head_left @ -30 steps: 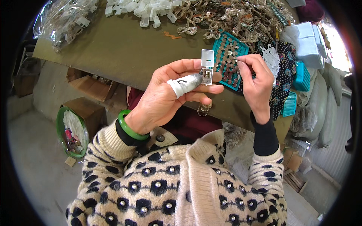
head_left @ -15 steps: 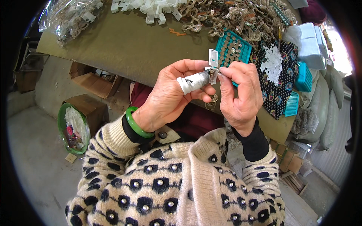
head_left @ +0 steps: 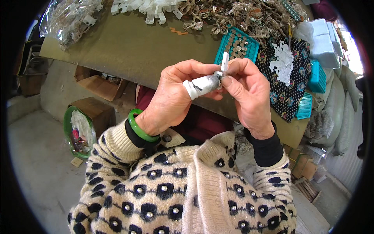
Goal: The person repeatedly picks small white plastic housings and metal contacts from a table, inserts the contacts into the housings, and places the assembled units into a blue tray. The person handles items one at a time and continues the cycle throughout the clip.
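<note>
Over the table's front edge, my left hand pinches a small white plastic case with an upright lid. Its thumb is wrapped in a white covering, dirty grey at the tip. My right hand meets it from the other side, thumb and forefinger closed on the same case. The fingers hide most of the case's body and whatever lies inside. Just beyond them stands a teal tray of small round metal discs resembling button cells.
On the olive table lie a heap of white plastic cases, tangled clear wires and small orange strips. White pieces rest on dark patterned cloth. A green basin stands on the floor, left.
The case has turned, so its lid now shows narrow and edge-on. My right fingers have moved in closer over its body, covering the metal parts seen before.
</note>
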The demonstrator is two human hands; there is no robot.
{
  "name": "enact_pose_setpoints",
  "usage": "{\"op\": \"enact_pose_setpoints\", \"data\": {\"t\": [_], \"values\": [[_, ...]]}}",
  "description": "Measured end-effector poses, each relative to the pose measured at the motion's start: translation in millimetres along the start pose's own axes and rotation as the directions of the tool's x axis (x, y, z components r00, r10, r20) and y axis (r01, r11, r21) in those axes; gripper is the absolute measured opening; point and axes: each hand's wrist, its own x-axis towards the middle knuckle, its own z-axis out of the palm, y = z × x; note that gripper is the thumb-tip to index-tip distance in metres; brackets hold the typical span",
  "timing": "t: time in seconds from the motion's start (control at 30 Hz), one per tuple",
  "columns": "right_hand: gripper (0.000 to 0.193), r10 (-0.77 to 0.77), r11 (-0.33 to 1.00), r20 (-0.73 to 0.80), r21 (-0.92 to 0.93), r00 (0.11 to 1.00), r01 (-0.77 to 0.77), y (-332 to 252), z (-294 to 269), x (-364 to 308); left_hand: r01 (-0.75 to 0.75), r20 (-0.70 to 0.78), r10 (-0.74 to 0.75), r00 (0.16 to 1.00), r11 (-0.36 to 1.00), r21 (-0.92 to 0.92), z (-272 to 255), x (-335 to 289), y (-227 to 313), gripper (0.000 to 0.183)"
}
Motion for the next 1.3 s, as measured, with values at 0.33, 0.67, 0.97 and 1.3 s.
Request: {"op": "enact_pose_setpoints", "data": {"t": [0.33,0.67,0.97,1.3], "values": [[0.042,-0.005,0.996,0.109,0.090,0.994,-0.005,-3.2,-2.2,-4.4,-0.113,0.145,0.081,0.986,0.968,0.225,3.2,0.8,10.2,0.016],[0.021,-0.243,0.955,-0.013,-0.179,0.970,0.237,-1.8,-4.9,5.1,0.035,0.080,-0.025,0.996,0.992,-0.124,3.4,-1.5,3.3,0.018],[0.015,-0.382,0.826,-0.069,-0.473,0.922,0.307,-3.9,18.3,-0.3,0.066,0.113,-0.041,0.993,0.971,-0.230,-2.7,-5.6,11.8,0.018],[0.021,-0.684,0.499,0.157,-0.611,0.712,0.614,10.9,30.5,12.8,-0.099,-0.001,0.099,0.995,0.988,-0.117,-4.4,-9.4,4.4,0.020]]}}
